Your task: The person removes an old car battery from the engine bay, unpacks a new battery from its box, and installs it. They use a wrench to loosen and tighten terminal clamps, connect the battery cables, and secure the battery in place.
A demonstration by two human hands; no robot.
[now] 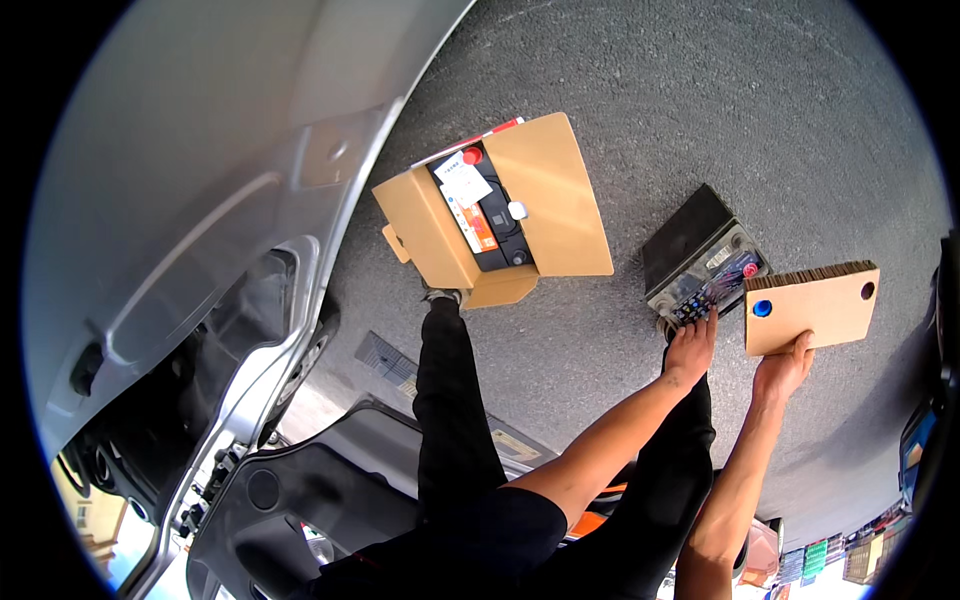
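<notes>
- Left hand: fingers loosely curled against the dark battery, near edge; whether gripping, cannot tell.
- Right hand: closed on the cardboard pad, right of the battery; thumb on top.
- Advised: steady the battery; support the pad evenly.
- Pad: corrugated edge, two round holes.
- Battery: rectangular, on coarse asphalt.
- Left of battery: open cardboard box, second battery inside.
</notes>
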